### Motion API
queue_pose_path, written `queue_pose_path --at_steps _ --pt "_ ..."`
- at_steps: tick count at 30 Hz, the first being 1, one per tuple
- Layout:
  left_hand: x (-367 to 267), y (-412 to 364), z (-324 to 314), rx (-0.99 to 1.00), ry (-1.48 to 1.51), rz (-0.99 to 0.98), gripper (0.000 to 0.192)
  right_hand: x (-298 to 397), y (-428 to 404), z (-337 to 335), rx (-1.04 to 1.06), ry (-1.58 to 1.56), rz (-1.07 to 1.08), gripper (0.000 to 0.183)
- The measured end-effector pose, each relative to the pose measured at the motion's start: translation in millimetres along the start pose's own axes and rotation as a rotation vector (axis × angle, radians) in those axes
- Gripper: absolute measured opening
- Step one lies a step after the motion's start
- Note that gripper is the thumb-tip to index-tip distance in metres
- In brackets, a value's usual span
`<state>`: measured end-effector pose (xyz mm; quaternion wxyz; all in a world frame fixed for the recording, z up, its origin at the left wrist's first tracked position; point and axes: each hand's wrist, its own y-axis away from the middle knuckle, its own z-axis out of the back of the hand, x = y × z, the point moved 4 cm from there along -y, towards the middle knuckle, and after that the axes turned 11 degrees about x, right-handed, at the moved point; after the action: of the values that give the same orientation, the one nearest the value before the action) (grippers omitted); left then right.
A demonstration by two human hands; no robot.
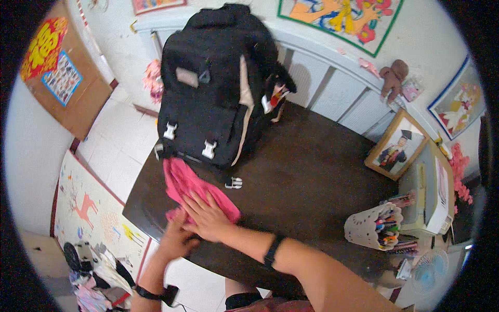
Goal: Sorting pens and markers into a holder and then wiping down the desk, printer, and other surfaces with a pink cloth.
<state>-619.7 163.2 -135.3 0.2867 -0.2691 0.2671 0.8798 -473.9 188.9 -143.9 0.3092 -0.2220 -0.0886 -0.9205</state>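
Note:
A pink cloth (224,197) lies on the dark brown tabletop (304,167), its far end reaching the bottom of a black backpack (195,109). My right hand (208,218) rests flat on the cloth, fingers extended. Beside it, my left hand (176,236) touches the cloth's near edge with its fingertips; whether they pinch any fabric is hard to see. The backpack stands against the slatted white headboard (323,85). White buckle pieces (209,149) show on its front, and a loose white buckle end (234,183) lies right of the cloth.
To the right are a white pen cup (362,230) full of pens, a framed photo (398,146), a beige box (425,195) and a small blue fan (430,269). Clothes (101,280) are piled at lower left, near a patterned white panel (89,210).

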Motion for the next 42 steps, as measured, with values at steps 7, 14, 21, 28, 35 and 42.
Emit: queue_pose_path --at_steps 7,14,21,28,35,42 --pt "-147 -65 -90 0.295 -0.327 -0.228 0.047 -37 196 13 -0.062 0.032 -0.697 0.071" --pt "-251 -245 -117 0.332 -0.486 -0.507 0.051 -187 258 66 -0.442 0.017 -1.487 0.066" --pt "-265 -395 -84 0.304 -0.402 -0.371 0.055 -314 216 143 -0.586 -0.168 -1.809 0.065" --pt "-230 -438 -52 -0.024 -0.322 -0.204 0.063 -383 133 181 -0.491 0.06 -1.271 0.063" --pt "-155 -374 -17 -0.28 -0.353 -0.13 0.07 -332 32 171 -0.357 0.091 -0.76 0.053" --pt "-151 -276 -34 -0.131 -0.49 -0.034 0.071 -255 57 130 -0.273 0.124 -0.549 0.052"
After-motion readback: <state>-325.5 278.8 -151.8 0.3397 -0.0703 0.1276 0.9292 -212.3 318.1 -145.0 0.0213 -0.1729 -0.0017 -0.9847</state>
